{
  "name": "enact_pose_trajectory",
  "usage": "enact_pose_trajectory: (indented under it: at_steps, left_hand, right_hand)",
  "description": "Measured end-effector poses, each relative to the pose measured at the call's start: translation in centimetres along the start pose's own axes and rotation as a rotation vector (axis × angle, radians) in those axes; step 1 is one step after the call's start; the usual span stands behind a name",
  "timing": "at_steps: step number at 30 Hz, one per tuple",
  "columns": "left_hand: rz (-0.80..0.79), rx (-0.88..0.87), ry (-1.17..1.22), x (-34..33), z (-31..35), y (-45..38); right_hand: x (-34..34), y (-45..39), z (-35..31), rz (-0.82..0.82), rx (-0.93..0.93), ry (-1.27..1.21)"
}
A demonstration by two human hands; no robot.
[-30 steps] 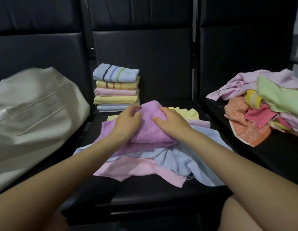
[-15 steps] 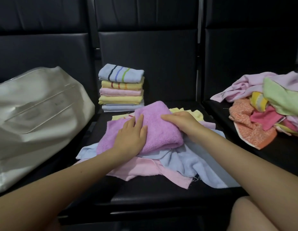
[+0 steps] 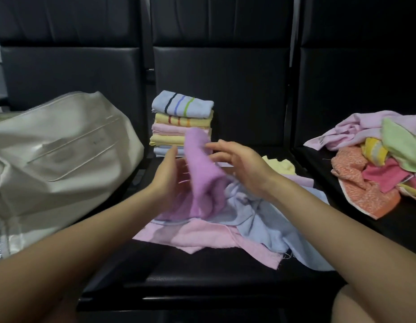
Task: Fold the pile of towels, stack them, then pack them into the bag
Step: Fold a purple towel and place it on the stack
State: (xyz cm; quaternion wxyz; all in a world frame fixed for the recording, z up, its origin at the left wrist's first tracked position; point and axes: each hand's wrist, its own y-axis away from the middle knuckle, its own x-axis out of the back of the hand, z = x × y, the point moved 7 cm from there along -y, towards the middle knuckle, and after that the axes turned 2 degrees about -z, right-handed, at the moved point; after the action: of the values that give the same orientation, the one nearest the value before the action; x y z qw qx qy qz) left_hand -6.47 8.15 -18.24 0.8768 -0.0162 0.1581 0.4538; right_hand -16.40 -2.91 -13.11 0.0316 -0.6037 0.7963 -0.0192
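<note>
Step in hand, as judged: a purple towel point(image 3: 203, 173) is being folded over on the middle seat point(image 3: 202, 271). The towel is raised on edge between the two hands, its upper end at about 12 o'clock of the work patch, its lower part draped onto the loose towels beneath.

Left hand point(image 3: 169, 180): held flat against the towel's left face, fingers extended; motion blur present, so a true pinch cannot be confirmed. Right hand point(image 3: 239, 164): fingers spread and slack, fingertips just touching or just off the towel's right face; it appears released, not clenched.

Loose towels under the work: pink point(image 3: 202, 236), pale blue point(image 3: 260, 220), yellow point(image 3: 279, 165) at 2 o'clock. Folded stack point(image 3: 182, 123) stands at 12 o'clock, just behind the hands, five layers counted. Unfolded pile point(image 3: 374, 164) lies on the next seat at 3 o'clock. Bag point(image 3: 60, 157) lies at 9 o'clock, zip edge uppermost.

To do the fold well, it is suggested that edges be matched before the fold is pressed, the crease be smoothed flat with the palm, and the finished width be kept to that of the stack so it does not lean. The layers beneath should not be dragged along.

Writing: none legible. A faint mark is seen on the bag's front panel, too small to be read.
</note>
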Motion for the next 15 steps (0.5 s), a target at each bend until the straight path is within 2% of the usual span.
enact_pose_trajectory:
  at_steps: [2,5,7,11,15]
  left_hand:
    - [-0.071,0.052,0.104,0.8,-0.2,-0.7]
    - [-0.124,0.123,0.028,2.2,-0.5,-0.9]
    - [-0.054,0.147,-0.061,3.7,-0.5,-1.3]
    - [0.205,0.042,-0.268,6.1,0.7,-1.4]
    - [0.249,-0.027,-0.525,8.0,1.0,-1.4]
  right_hand:
    - [-2.1,-0.1,0.5,-0.117,-0.018,0.088]
    - [-2.8,-0.5,0.8,-0.072,0.053,0.114]
    - [-2.2,-1.0,1.2,0.031,0.078,0.111]
    - [-1.4,-2.1,3.5,0.148,0.035,0.336]
    - [-1.7,-2.3,5.3,0.181,-0.068,0.445]
